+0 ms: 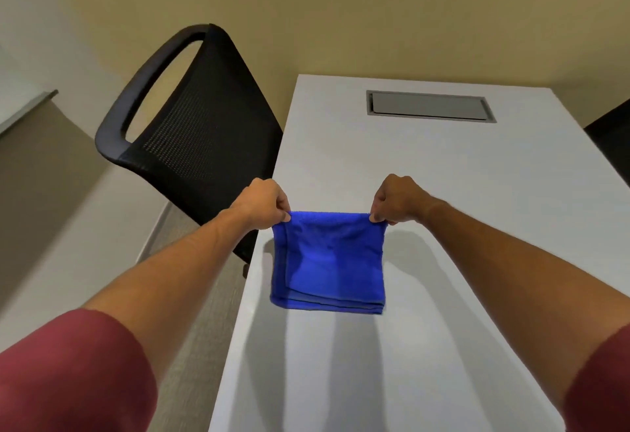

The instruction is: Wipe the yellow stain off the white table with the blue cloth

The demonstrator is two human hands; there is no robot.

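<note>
A folded blue cloth [330, 261] hangs above the white table [460, 210], near the table's left edge. My left hand [264, 203] pinches its top left corner and my right hand [395, 200] pinches its top right corner, stretching the upper edge straight between them. The cloth's lower edge hangs just over the table surface and casts a shadow there. No yellow stain shows on the visible part of the table; the patch behind the cloth is hidden.
A black mesh office chair [191, 118] stands against the table's left side. A grey cable hatch [430, 106] is set into the table's far end. Another dark chair [610, 135] pokes in at the right edge. A beige wall lies beyond.
</note>
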